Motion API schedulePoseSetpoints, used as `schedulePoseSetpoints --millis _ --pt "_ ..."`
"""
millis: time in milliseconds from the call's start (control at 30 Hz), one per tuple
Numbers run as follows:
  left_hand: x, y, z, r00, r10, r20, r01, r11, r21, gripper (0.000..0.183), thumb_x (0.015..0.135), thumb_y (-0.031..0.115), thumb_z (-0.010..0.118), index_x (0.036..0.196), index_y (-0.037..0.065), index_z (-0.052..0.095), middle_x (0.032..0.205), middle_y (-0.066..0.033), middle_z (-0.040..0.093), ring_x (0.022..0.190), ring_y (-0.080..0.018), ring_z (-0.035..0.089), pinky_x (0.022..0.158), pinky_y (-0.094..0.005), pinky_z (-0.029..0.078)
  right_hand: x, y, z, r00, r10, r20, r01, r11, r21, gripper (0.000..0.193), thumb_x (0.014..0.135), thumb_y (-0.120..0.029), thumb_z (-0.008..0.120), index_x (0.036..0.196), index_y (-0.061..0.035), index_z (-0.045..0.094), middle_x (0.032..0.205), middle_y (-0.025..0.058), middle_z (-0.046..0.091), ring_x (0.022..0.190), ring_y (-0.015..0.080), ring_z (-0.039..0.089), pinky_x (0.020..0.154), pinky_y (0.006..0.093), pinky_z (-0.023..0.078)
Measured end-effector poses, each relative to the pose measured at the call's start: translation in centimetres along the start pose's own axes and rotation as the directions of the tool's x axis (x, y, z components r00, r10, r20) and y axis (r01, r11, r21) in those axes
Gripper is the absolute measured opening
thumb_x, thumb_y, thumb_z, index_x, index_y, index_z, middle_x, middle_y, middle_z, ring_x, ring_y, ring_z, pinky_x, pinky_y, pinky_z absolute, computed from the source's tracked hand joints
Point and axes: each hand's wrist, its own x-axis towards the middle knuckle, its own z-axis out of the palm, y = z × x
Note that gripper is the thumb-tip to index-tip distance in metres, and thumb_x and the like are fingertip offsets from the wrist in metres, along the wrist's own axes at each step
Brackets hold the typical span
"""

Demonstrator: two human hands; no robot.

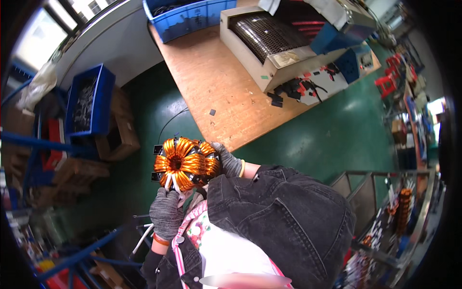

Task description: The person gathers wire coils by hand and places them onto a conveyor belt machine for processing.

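Note:
A stack of ring-shaped copper wire coils (174,164), wound in thick orange-gold bundles with black parts between, is held up in front of my body. My left hand (166,214), in a grey knit glove, is closed at its lower edge, where white-sleeved wire leads (171,182) come out. Also gloved in grey, my right hand (228,160) grips the coils from the right side. Most of its fingers are hidden behind them. Black square pieces (157,177) stick out on the coils' left.
Ahead is a wooden table (202,86) bearing a blue bin (192,21), a machine with a mesh conveyor (262,38) and scattered black and red pieces (293,91). Blue crates (89,101) and cardboard boxes (118,137) stand left. A metal cart (418,226) with more coils is at right.

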Motion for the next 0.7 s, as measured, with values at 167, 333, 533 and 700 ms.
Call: schedulePoseSetpoints --millis 167,333,533,700 --pt "0.2 -0.7 -0.4 0.997 0.082 0.012 -0.082 0.996 0.039 0.014 0.067 0.015 0.064 0.075 0.007 0.055 0.077 -0.0156 0.049 0.062 -0.0325 0.054 0.052 -0.0415 0.042 0.2 1.7 -0.9 0.991 -0.131 -0.007 0.131 0.99 0.052 0.056 0.084 -0.048 0.047 0.12 -0.0053 0.048 0.117 0.0098 0.053 0.105 0.0205 0.052 0.091 0.0365 0.043" --pt "0.7 -3.1 1.2 0.986 0.167 0.009 -0.168 0.985 0.049 0.02 0.067 0.021 0.066 0.074 0.007 0.054 0.078 -0.0151 0.049 0.062 -0.0316 0.055 0.051 -0.041 0.042 0.3 2.6 -1.3 0.973 -0.214 0.09 0.212 0.977 0.034 0.066 0.082 -0.053 0.047 0.126 -0.0055 0.041 0.123 0.0112 0.049 0.11 0.0224 0.049 0.095 0.0371 0.04" --pt "5.9 -8.2 2.2 0.92 0.386 0.061 -0.387 0.922 0.007 0.019 0.066 0.019 0.066 0.075 0.007 0.054 0.078 -0.0141 0.049 0.062 -0.0313 0.054 0.051 -0.0413 0.041 3.3 3.2 -2.1 0.914 -0.404 -0.041 0.405 0.914 0.01 0.064 0.083 -0.052 0.044 0.128 -0.0058 0.039 0.124 0.0122 0.047 0.111 0.0244 0.049 0.096 0.0407 0.039" --pt "12.5 -13.5 1.2 0.825 0.554 0.109 -0.553 0.832 -0.044 0.017 0.065 0.015 0.065 0.078 0.008 0.055 0.079 -0.014 0.049 0.063 -0.0314 0.054 0.052 -0.0421 0.041 7.1 2.8 0.7 0.822 -0.558 -0.113 0.562 0.827 0.002 0.061 0.084 -0.052 0.044 0.125 -0.0064 0.042 0.123 0.0115 0.048 0.111 0.0238 0.049 0.096 0.0405 0.039"
